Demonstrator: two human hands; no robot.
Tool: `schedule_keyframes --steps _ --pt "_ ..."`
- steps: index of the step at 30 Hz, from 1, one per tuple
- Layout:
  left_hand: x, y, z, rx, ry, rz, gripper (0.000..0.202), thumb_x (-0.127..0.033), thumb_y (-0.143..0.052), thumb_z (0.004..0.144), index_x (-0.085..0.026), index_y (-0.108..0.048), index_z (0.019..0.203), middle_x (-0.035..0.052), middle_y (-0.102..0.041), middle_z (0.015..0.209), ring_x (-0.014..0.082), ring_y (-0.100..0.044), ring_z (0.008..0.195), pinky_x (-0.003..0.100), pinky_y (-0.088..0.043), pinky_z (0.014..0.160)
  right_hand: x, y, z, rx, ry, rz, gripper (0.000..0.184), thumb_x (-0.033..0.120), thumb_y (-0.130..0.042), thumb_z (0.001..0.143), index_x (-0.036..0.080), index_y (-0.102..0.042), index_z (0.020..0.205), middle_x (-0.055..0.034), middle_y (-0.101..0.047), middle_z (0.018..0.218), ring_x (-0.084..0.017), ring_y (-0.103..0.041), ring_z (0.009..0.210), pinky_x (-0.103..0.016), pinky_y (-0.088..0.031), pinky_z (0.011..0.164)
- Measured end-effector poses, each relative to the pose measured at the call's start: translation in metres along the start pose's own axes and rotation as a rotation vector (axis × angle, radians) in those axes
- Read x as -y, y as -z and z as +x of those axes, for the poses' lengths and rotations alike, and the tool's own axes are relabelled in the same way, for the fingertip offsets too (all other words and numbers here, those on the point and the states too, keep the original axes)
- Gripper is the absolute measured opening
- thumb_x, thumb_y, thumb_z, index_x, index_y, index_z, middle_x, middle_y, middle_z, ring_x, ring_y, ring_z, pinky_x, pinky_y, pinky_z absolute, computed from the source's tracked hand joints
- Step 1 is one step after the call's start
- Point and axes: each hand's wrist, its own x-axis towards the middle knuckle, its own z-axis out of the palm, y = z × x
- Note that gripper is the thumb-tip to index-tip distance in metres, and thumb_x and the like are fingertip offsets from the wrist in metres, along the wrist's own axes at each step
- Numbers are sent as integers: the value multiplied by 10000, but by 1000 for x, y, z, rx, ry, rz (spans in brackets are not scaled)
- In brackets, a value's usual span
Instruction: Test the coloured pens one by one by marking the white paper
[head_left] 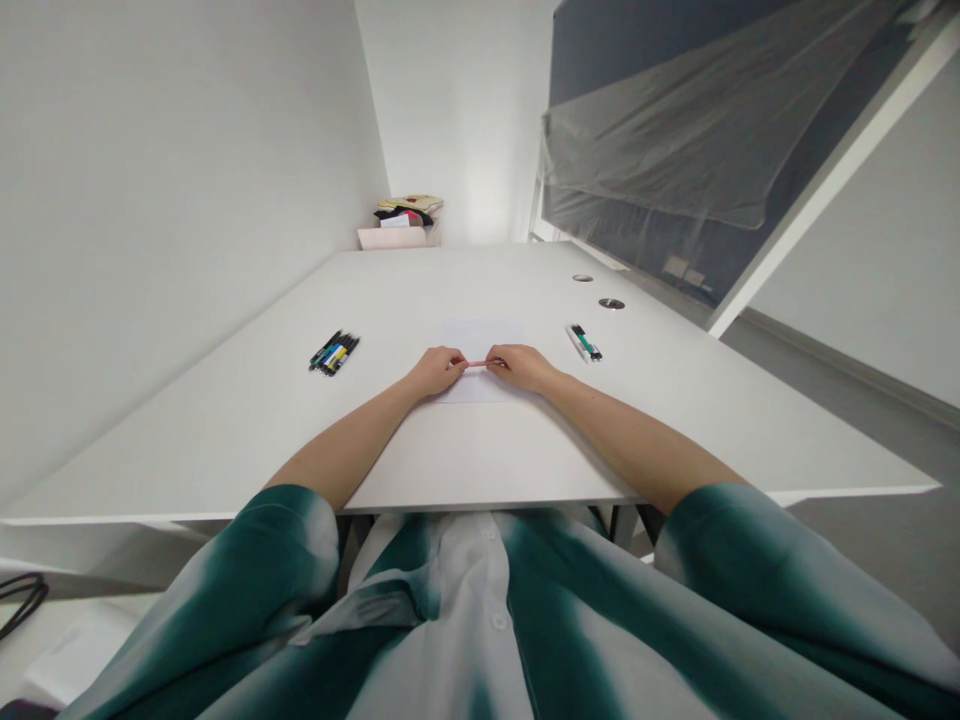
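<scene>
My left hand (437, 368) and my right hand (519, 366) meet over a white sheet of paper (481, 337) lying on the white table (247, 420). Both hands are closed, and between them they pinch a thin pink-red pen (475, 363), one hand at each end. The pen lies level just above the paper. My forearms stretch across the table's near edge.
A bunch of dark pens (334, 353) lies to the left of the paper. Two markers (583, 343) lie to the right, with two round cable holes (611, 303) behind them. A box with piled things (403, 222) stands at the far end. A wall runs along the left.
</scene>
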Motion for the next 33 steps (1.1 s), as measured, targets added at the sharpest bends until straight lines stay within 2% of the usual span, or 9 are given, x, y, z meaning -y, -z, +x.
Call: schedule_keyframes --steps 6,15,22,26,33 --pt "-2 1 -1 -44 8 -45 262 -298 -510 872 -167 -709 981 89 -730 990 218 -645 919 361 -487 910 -1 -1 0 -4 -13 1 246 298 -527 930 213 -661 1118 -63 -733 1032 -181 -649 877 -256 -408 718" --pt "8 3 -2 -143 75 -47 197 -262 -546 831 -179 -687 940 80 -722 993 226 -635 944 383 -483 933 2 2 -1 -4 -21 2 313 275 -533 920 202 -649 1201 -73 -729 1043 -184 -654 888 -267 -429 756" --pt "10 1 -2 -153 80 -39 201 -274 -545 832 -185 -674 957 76 -718 994 226 -636 959 376 -490 927 -1 1 1 -4 20 -15 257 241 -531 903 201 -712 1081 -77 -714 1045 -185 -639 889 -267 -433 769" --pt "14 0 -1 -142 105 -37 263 -273 -567 823 -191 -647 1060 77 -706 1053 222 -633 992 370 -487 940 -5 2 1 -20 19 -38 248 239 -527 905 193 -729 1043 -82 -699 1049 -187 -633 899 -269 -435 769" --pt "20 -3 1 -130 147 1 326 -291 -571 827 -178 -619 1129 106 -669 1153 249 -607 1089 403 -450 1007 -21 7 2 -108 -93 -37 232 249 -510 914 189 -717 998 -84 -703 1032 -195 -633 901 -274 -434 763"
